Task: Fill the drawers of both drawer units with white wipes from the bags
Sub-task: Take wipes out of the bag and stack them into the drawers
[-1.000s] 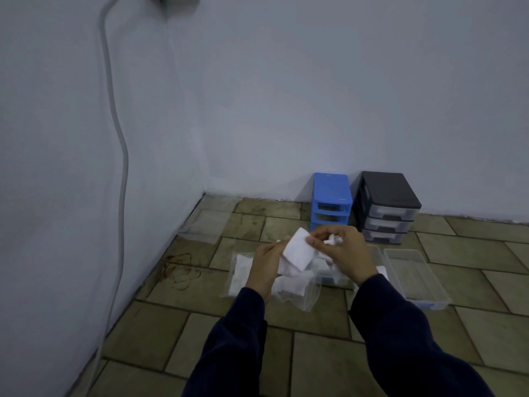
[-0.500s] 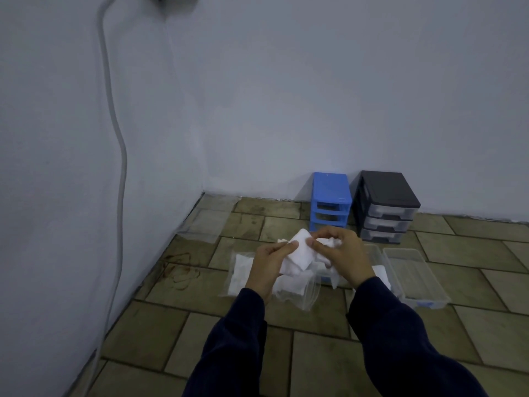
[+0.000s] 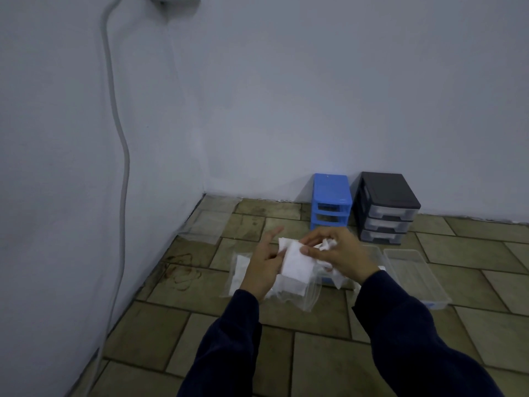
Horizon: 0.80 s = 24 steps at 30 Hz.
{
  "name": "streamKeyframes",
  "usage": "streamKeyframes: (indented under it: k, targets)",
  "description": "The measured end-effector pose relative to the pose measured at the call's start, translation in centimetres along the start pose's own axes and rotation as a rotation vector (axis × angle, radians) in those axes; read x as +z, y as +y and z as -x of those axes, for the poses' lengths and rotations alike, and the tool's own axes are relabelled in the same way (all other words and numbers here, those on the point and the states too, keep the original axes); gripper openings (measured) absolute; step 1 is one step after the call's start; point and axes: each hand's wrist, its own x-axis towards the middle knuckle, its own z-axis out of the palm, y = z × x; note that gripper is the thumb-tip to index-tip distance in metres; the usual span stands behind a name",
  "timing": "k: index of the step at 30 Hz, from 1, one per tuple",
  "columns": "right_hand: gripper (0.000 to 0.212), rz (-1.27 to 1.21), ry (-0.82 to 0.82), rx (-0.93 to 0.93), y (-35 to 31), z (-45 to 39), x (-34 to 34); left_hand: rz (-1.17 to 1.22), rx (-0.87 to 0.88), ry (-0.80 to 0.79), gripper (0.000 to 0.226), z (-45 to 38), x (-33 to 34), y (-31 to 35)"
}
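A folded white wipe (image 3: 296, 263) hangs between my two hands above the floor. My right hand (image 3: 339, 255) pinches its upper right edge with thumb and fingers, and more crumpled white wipe shows behind those fingers. My left hand (image 3: 264, 266) touches the wipe's left side with its fingers nearly straight. Under my hands lies a clear plastic bag (image 3: 307, 295) holding more white wipes. Against the back wall stand a blue drawer unit (image 3: 332, 200) with its slots open and a black drawer unit (image 3: 388, 207) with three clear drawers in place.
A clear plastic drawer (image 3: 413, 275) lies on the tiled floor to the right of my hands, with a second one partly hidden behind my right hand. An empty clear bag (image 3: 210, 222) lies in the corner at the left wall. A grey cable (image 3: 123, 179) runs down that wall.
The wipe has turned lower and flatter between my hands. My left fingers have straightened out along its side, and my right hand keeps its pinch.
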Motion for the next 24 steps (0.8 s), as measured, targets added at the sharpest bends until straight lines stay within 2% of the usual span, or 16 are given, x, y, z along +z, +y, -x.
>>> streamKeyframes:
  k: [2,4,12,19,22,24]
  targets:
    - [0.009,0.036,-0.023,-0.018,-0.1,-0.1,0.4,-0.003,0.008,0.012,0.045,0.0,0.0,-0.1]
    - [0.010,0.052,-0.020,-0.036,-0.1,-0.2,0.8,-0.034,0.012,-0.005,0.037,0.1,-0.1,-0.2]
    - [0.010,0.133,0.094,-0.080,-0.2,-0.5,0.9,0.018,0.011,0.010,0.029,0.2,-0.3,-0.2]
    - [0.010,0.203,0.169,-0.089,0.1,-0.4,1.2,0.100,-0.087,0.005,0.026,-0.1,0.0,-0.4]
    - [0.008,0.190,0.178,-0.075,0.6,-0.5,1.4,0.070,-0.067,-0.055,0.023,0.1,0.2,-0.1]
    - [0.007,0.093,0.206,-0.043,0.9,-0.6,1.4,0.047,-0.037,-0.067,0.026,0.2,0.1,-0.3]
